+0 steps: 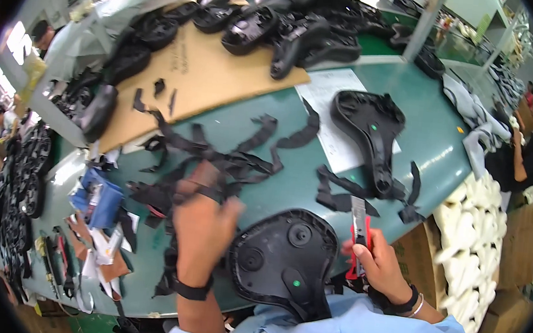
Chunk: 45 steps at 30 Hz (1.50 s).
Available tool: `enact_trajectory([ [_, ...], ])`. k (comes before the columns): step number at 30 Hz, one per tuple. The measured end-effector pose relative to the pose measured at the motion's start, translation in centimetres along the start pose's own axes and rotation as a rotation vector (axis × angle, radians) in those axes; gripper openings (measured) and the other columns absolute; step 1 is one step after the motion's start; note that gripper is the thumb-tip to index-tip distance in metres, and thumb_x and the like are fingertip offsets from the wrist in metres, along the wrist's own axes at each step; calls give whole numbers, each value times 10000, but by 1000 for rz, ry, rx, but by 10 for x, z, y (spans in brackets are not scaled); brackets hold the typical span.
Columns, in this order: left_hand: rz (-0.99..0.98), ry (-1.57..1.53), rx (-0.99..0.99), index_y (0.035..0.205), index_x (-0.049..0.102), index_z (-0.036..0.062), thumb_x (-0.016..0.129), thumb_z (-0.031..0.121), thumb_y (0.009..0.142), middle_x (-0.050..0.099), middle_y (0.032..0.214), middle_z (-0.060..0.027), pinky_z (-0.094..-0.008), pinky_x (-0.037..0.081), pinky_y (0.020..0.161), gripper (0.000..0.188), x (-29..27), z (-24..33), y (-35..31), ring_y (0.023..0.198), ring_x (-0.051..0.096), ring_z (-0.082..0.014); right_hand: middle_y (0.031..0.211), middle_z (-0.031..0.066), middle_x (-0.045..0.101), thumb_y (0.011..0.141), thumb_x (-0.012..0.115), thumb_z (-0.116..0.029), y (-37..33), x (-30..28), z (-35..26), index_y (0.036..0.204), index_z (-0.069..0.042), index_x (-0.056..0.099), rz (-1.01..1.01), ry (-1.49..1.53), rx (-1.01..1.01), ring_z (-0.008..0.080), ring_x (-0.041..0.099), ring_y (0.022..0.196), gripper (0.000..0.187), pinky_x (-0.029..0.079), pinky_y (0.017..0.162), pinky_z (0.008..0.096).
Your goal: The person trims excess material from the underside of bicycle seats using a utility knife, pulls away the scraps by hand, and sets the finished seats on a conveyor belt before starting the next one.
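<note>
In my right hand [379,265] is a red utility knife [358,228], its blade pointing away from me. My left hand [203,218] is smeared by motion over black fabric strips [241,164]; whether its fingers hold a strip cannot be made out. Between my hands, at the table's near edge, a black bicycle saddle [284,254] lies underside up, its narrow nose toward me. Farther off, a second black saddle [368,128] rests underside up on a white paper sheet [326,134], with more strips [340,198] by its nose.
Many black saddles [253,29] are heaped on a cardboard sheet [224,68] at the back. Tools [61,263] and a blue packet [100,199] lie at the left. To the right are cream-coloured pads [469,241], cardboard boxes [519,246] and another person [531,145].
</note>
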State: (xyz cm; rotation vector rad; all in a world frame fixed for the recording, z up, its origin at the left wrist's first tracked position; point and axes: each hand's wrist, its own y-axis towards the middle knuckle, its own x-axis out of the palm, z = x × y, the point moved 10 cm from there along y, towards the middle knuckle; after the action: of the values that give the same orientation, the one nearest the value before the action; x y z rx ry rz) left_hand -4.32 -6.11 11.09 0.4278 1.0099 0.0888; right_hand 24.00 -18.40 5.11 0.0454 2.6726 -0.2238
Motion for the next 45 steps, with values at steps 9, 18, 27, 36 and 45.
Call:
enact_trajectory([
  [9,157,-977,-843,803,633,-41,620,483,860,604,708,-15,-308,421,505,527,-7,-186,28,552,525,-149,966,114,631,958,483,-229,58,-6,-5,1162,-11,411,55,267,-53,150,655,756,307,527,639,274],
  [18,62,-921,-668,1104,463,15,665,387,835,513,961,-115,-349,503,671,501,65,-183,238,809,575,-223,829,148,609,968,478,-274,48,24,52,1101,-10,375,-20,484,209,182,630,606,314,524,538,281],
  [27,144,-1157,-881,1237,491,35,695,363,823,578,1078,-212,-439,540,713,566,235,-196,363,828,606,-349,794,61,602,946,508,-237,27,30,77,1165,-37,447,127,550,255,102,559,613,302,485,562,249],
  [36,-136,-911,-638,975,606,45,638,149,780,535,940,-77,-360,503,725,223,147,-164,334,834,538,-206,723,124,611,947,482,-206,38,17,55,1068,39,409,148,351,71,135,594,539,282,510,508,273],
  [45,-102,202,-153,1066,626,54,752,336,691,598,1171,-181,-523,447,909,486,169,-73,357,1208,474,-341,700,108,622,919,517,-199,35,17,41,1069,56,451,205,216,4,130,601,572,303,511,546,283],
])
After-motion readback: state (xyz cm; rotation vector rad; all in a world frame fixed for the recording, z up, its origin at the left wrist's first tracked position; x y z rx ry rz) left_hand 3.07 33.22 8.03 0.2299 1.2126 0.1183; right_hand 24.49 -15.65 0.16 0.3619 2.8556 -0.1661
